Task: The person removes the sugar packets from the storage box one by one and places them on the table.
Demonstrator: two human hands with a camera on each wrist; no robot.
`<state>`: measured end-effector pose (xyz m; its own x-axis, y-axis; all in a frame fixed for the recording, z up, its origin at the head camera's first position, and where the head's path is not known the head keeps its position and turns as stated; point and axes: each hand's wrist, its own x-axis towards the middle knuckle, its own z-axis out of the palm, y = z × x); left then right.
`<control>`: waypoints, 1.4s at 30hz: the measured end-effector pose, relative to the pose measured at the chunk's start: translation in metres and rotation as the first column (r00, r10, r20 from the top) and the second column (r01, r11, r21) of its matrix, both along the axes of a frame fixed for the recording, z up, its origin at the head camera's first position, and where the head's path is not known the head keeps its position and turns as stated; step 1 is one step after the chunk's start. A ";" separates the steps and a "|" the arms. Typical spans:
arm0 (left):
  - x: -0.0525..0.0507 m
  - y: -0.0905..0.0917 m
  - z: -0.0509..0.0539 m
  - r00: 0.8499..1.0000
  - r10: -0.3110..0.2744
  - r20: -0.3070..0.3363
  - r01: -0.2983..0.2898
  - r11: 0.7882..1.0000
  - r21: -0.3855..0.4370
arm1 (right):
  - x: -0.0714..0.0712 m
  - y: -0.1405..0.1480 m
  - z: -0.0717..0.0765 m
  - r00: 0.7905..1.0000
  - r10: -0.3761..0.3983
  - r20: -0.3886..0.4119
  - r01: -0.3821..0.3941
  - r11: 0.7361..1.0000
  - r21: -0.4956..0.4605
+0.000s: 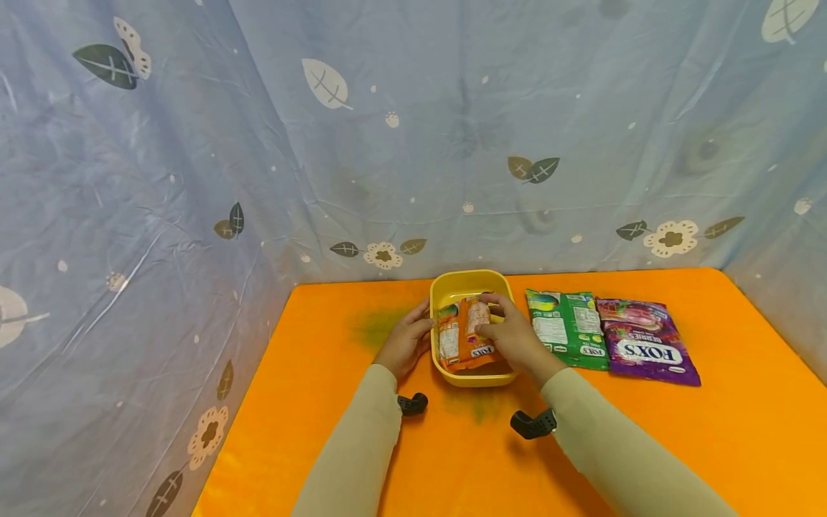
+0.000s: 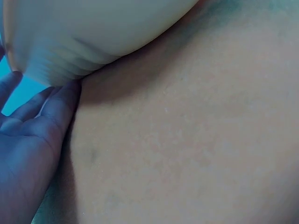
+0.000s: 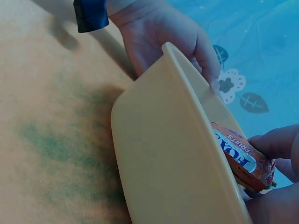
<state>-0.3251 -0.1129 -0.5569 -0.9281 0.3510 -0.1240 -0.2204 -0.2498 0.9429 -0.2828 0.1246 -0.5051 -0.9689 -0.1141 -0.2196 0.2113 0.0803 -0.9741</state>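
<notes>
A yellow plastic basin [image 1: 474,285] stands near the table's back edge. Inside lies an orange FOX'S fruits candy bag [image 1: 461,343], one end raised to the rim in the right wrist view. My right hand [image 1: 517,343] reaches over the basin's right side and pinches the bag between thumb and fingers. Against the outside of the basin's left wall, my left hand [image 1: 407,341] rests with fairly straight fingers. The left wrist view shows those fingers touching the wall low down. Part of the bag is hidden under my right hand.
Right of the basin, a green FOX'S candy bag [image 1: 558,330] lies flat beside a purple FOX'S berries bag [image 1: 646,341], their edges touching. An orange cloth [image 1: 465,459] covers the table. Blue-grey leaf-patterned curtains [image 1: 420,143] hang behind and at both sides.
</notes>
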 end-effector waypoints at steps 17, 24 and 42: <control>0.003 -0.001 0.003 1.000 -0.004 0.010 0.004 1.000 0.020 | 0.004 -0.001 0.003 0.999 -0.027 -0.017 0.026 0.998 -0.049; 0.001 0.001 0.002 1.000 -0.003 0.006 0.003 1.000 0.007 | 0.006 0.001 0.006 0.999 -0.039 -0.018 0.037 0.996 -0.081; 0.002 0.003 0.004 1.000 0.011 0.024 -0.011 1.000 -0.016 | 0.007 0.008 0.009 0.996 -0.071 -0.052 0.063 0.988 -0.139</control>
